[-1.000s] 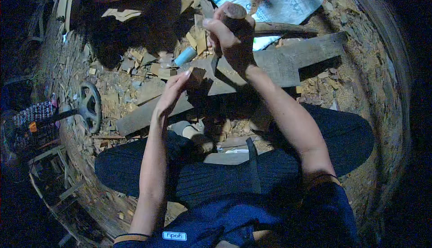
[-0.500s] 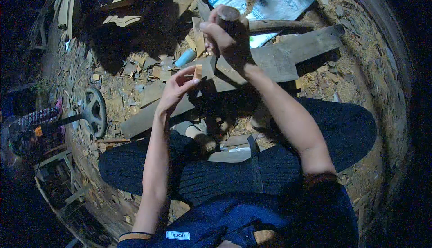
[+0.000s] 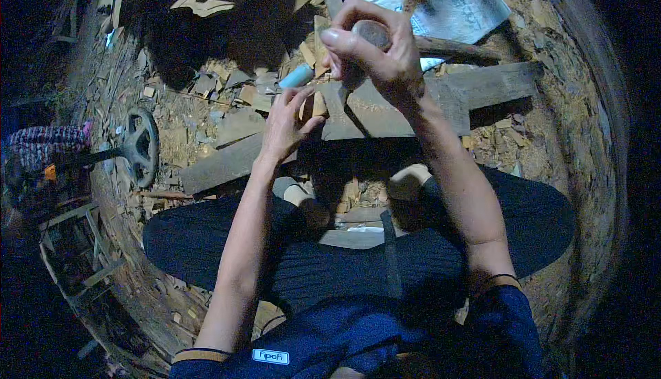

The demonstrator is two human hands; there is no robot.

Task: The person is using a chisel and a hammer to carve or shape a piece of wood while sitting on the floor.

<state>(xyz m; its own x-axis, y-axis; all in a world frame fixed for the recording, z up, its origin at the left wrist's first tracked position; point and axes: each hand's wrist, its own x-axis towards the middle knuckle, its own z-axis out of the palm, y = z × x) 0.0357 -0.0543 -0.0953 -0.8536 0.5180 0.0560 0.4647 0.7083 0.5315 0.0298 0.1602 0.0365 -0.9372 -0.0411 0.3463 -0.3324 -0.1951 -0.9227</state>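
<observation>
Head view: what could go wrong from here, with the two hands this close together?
The left hand holds a small wood piece near the lower end of the tool gripped in the right hand; a slip might injure the left hand, though I cannot tell how sharp the tool is. The blue cylinder, just beyond the left hand, could be knocked and roll.

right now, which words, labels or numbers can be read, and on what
Lettering shows in two places; I won't copy the wording.
White label on the dark blue shirt: one short word, upside down.
Blue-and-white sheet: printed lines, mostly small and blurred.
</observation>
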